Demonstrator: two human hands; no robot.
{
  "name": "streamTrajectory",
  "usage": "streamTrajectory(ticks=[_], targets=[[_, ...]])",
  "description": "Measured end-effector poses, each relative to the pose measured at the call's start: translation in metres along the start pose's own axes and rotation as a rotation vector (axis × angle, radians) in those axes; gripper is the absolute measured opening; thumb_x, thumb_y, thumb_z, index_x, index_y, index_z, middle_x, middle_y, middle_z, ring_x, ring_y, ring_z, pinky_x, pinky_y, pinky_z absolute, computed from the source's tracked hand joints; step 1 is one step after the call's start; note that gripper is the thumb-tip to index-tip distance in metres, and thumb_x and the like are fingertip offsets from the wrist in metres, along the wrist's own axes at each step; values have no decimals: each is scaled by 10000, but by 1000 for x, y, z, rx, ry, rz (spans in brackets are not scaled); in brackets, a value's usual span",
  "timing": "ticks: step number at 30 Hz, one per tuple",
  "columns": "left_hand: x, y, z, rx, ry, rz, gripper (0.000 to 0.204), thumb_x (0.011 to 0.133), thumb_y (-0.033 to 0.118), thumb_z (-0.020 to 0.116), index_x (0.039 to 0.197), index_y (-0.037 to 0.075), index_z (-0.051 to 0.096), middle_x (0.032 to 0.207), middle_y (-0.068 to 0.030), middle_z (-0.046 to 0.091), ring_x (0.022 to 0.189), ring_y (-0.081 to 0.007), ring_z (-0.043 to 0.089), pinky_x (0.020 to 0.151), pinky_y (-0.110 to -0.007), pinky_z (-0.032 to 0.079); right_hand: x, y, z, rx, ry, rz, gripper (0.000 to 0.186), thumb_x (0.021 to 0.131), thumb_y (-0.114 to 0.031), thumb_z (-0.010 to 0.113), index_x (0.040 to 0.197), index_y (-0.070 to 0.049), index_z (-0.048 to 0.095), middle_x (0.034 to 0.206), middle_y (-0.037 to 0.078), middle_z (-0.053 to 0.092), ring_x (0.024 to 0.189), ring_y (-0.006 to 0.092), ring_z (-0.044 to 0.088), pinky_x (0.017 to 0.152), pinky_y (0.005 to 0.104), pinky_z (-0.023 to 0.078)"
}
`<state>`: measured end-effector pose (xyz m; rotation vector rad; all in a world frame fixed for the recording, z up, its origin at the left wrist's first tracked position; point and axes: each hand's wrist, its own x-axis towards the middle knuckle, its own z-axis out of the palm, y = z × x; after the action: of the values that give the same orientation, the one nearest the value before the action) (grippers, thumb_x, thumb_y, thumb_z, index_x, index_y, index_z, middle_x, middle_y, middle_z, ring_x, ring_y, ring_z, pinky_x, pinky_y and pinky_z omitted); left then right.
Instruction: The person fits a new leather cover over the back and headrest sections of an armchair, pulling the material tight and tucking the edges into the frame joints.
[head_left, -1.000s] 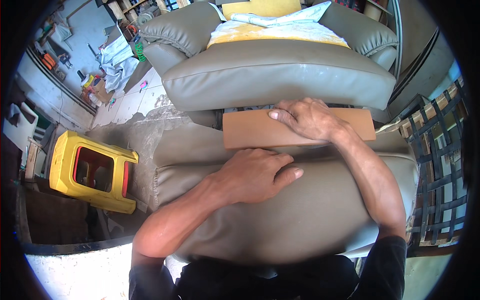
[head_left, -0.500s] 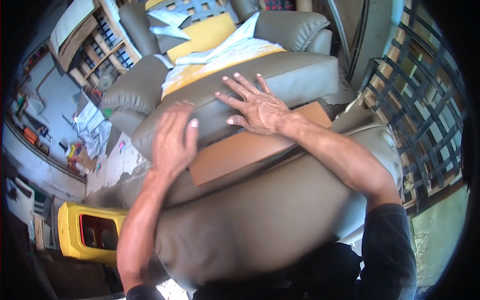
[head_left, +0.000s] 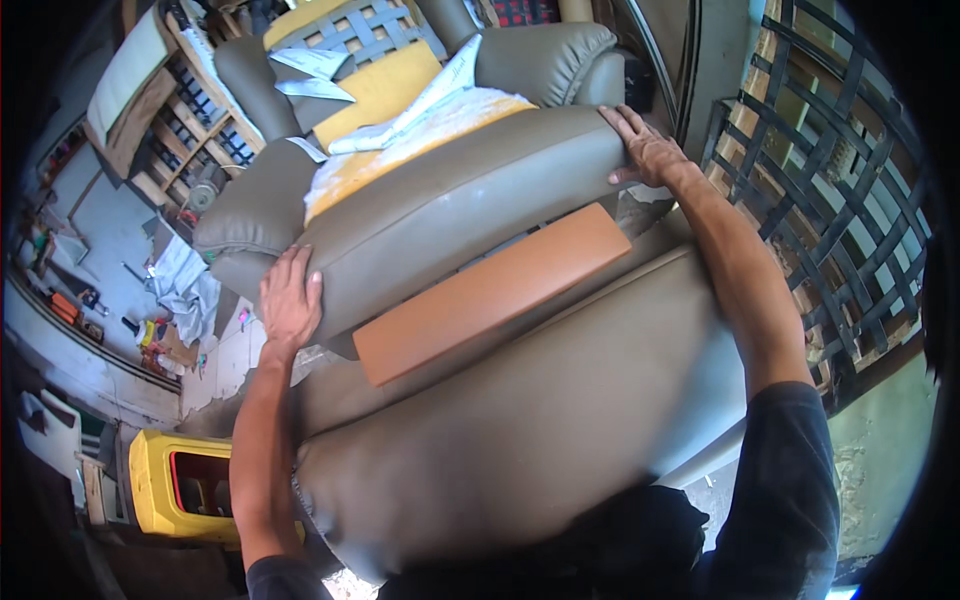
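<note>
A grey-brown leather-covered seat front [head_left: 460,205] of an armchair spans the space between my hands. My left hand [head_left: 289,305] rests on its left end, fingers laid over the leather and the thumb apart. My right hand [head_left: 648,155] lies against the right end, fingers stretched over the top corner and the thumb lower down. Below the seat front sits a long orange-brown padded strip [head_left: 495,292], touched by neither hand. Closest to me is a large grey-brown leather cushion or panel [head_left: 530,420].
Yellow foam with white wadding [head_left: 410,135] and loose pale flaps covers the chair seat, between two padded armrests [head_left: 250,195]. A wooden frame with black webbing [head_left: 820,180] stands at the right. A yellow plastic stool [head_left: 150,485] lies at the lower left. Scraps and tools litter the left floor.
My hands have spread apart: the left moved left and down to the seat's left end, the right moved right and up to its right end. The orange-brown strip is now uncovered.
</note>
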<state>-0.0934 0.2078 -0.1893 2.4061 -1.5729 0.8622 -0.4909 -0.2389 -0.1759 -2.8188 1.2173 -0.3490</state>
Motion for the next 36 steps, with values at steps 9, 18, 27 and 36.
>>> streamTrajectory(ticks=[9,18,27,36], targets=[[108,68,-13,-249,-49,-225,572,1086,425,256,1323,50,616,1409,-213,572,1336,-383,502,1136,-491,375,38,-87,-56,-76,378,-143,610,1021,-503,474,1558,-229,385,1666,53,297,1528,269,293,1179,707,221],[105,88,5,-257,-334,-373,610,1073,496,220,1504,163,494,1569,-86,464,1485,-261,372,1241,-537,195,37,-71,-9,22,-9,57,702,1030,-652,231,1591,-245,345,1666,3,300,1552,237,219,1249,608,79],[96,97,-34,-637,-204,-423,431,1039,395,507,1281,94,699,1159,-170,740,1056,-297,719,926,-442,534,19,-77,14,27,247,14,625,1046,-601,298,1536,-243,452,1604,13,418,1510,272,318,1238,602,120],[33,221,-190,-1852,-649,1497,915,928,735,510,1525,44,440,1618,-206,352,1457,-391,393,1251,-413,152,24,-54,23,37,308,-27,555,1044,-507,389,1494,-201,502,1567,36,464,1496,263,349,1232,593,164]])
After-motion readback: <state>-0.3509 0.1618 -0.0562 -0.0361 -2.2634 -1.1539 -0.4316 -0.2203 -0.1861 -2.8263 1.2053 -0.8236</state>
